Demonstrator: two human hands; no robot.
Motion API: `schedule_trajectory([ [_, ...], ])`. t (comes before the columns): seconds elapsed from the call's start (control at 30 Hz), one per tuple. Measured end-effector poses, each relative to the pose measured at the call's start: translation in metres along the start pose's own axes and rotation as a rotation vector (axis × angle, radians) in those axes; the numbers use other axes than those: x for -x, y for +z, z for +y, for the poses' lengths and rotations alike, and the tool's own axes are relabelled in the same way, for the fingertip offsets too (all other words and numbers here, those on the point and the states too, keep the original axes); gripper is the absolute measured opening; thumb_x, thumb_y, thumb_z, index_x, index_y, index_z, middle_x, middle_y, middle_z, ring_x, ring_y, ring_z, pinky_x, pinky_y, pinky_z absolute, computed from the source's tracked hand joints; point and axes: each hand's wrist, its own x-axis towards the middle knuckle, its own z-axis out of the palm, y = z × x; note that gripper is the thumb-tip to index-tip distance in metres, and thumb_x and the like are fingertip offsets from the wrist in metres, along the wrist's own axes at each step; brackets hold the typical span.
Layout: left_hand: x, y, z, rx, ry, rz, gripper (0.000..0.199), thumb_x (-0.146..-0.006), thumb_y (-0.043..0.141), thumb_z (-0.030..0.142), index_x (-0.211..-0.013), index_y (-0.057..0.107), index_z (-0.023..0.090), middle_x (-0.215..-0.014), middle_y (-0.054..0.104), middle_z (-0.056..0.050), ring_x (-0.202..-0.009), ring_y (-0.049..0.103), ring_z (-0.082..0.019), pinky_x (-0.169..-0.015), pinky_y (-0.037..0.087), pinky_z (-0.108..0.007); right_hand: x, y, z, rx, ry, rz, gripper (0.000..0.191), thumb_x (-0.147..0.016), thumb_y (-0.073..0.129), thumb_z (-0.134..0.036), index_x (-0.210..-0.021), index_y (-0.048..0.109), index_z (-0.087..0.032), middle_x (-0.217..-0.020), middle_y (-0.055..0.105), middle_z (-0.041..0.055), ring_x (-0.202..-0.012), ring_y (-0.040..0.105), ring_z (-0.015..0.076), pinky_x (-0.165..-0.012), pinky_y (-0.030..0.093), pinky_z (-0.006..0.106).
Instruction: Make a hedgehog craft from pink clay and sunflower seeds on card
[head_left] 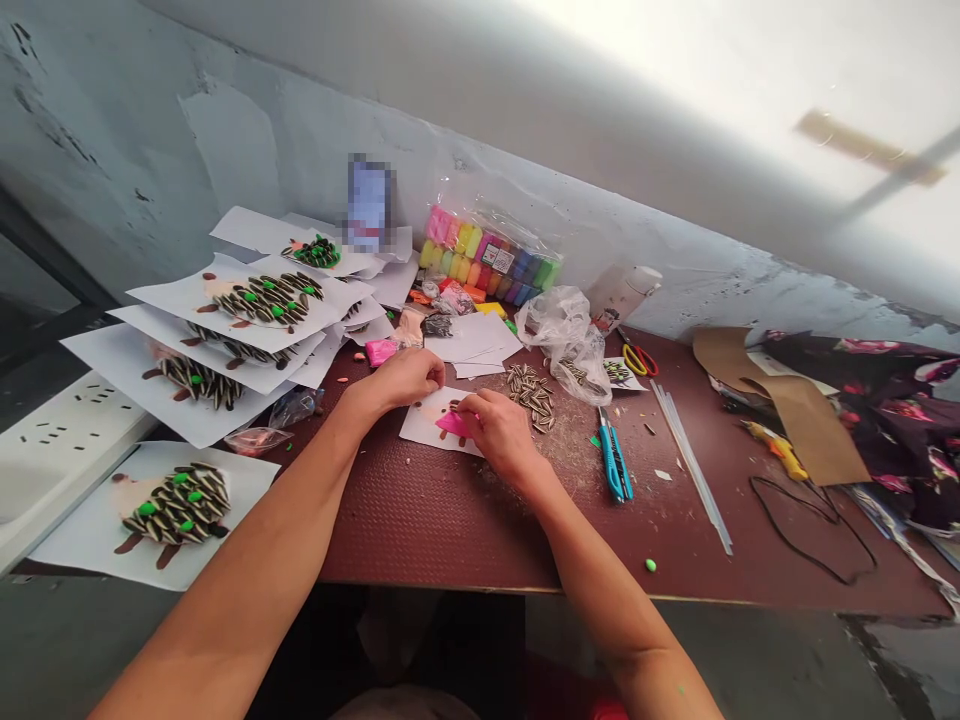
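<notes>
A small white paper (421, 428) lies on the table before me, bearing a flattened pink clay shape (451, 424) with small brown clay pieces. My right hand (501, 428) rests over its right side, fingers pinched together at the pink clay; whatever is between them is hidden. At the paper's upper left, my left hand (409, 378) is closed with curled fingertips, and I cannot make out anything in them. Just right of the paper is a pile of striped sunflower seeds (531, 396). Beyond my left hand sits a pink clay packet (381, 351).
Stacked papers with seed-covered hedgehogs (262, 300) fill the left, beside a white power strip (67, 440). Coloured clay packs (487, 260) stand against the wall. To the right are a teal utility knife (615, 462), scissors (639, 358), clear glue sticks (694, 470) and a glue gun (780, 452).
</notes>
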Motion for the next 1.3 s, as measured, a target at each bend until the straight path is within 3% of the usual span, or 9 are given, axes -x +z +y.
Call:
schedule_trajectory([
  [1.0, 0.0012, -0.0008, 0.0020, -0.022, 0.001, 0.005, 0.028, -0.075, 0.055, 0.011, -0.088, 0.079, 0.019, -0.087, 0.079, -0.005, -0.081, 0.069, -0.019, -0.071, 0.047, -0.025, -0.0016, 0.0010, -0.0002, 0.019, -0.006, -0.019, 0.024, -0.099, 0.051, -0.018, -0.091, 0.073, -0.021, -0.083, 0.064, 0.0026, -0.074, 0.051, 0.0152, -0.064, 0.025, 0.027],
  [1.3, 0.0006, -0.0011, 0.0012, 0.003, -0.001, 0.001, 0.026, -0.074, 0.057, 0.011, -0.086, 0.079, 0.019, -0.085, 0.078, -0.004, -0.078, 0.068, -0.018, -0.070, 0.047, -0.024, -0.0009, 0.0005, 0.0003, -0.002, 0.029, -0.011, 0.018, -0.100, 0.057, -0.025, -0.095, 0.074, -0.023, -0.089, 0.068, 0.0030, -0.081, 0.057, 0.0160, -0.065, 0.026, 0.026],
])
